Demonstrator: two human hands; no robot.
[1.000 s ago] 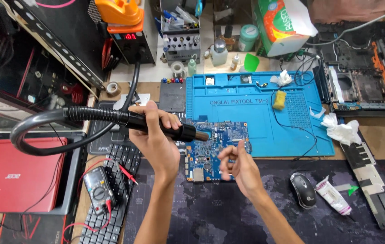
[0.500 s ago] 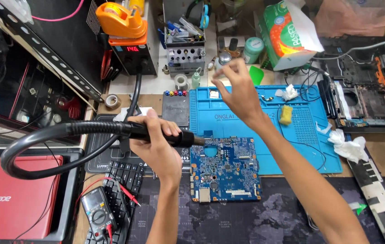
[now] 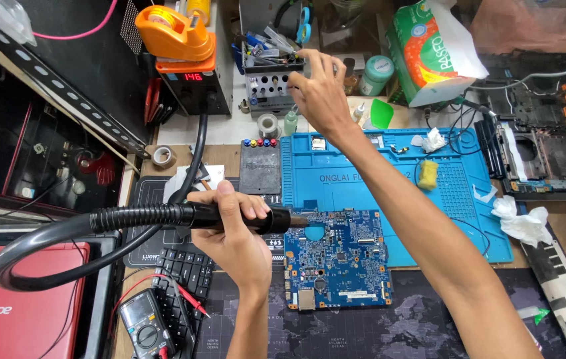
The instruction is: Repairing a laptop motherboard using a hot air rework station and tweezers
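Note:
My left hand [image 3: 233, 233] grips the black handle of a hot-air tool [image 3: 163, 216]. Its nozzle [image 3: 294, 221] sits at the upper left corner of a blue circuit board [image 3: 339, 266]. The board lies partly on a blue work mat [image 3: 376, 179]. A thick black hose [image 3: 23, 259] loops left from the handle. My right hand [image 3: 319, 93] reaches far back to a grey tool rack [image 3: 266, 86] full of small tools. Its fingers are curled at the rack's top edge. Whether they hold a tool is hidden.
A hot-air station with a red display [image 3: 196, 86] and an orange tape dispenser [image 3: 170, 33] stand at the back left. A multimeter [image 3: 146, 326] lies on a keyboard [image 3: 186, 272], and a red laptop [image 3: 17, 312] sits at the left. A tissue box [image 3: 429, 53] and an opened laptop chassis [image 3: 549, 153] are at the right.
My right hand has left the circuit board and reached up and back to the tool rack. My left hand has kept the hot-air handle at the board's corner.

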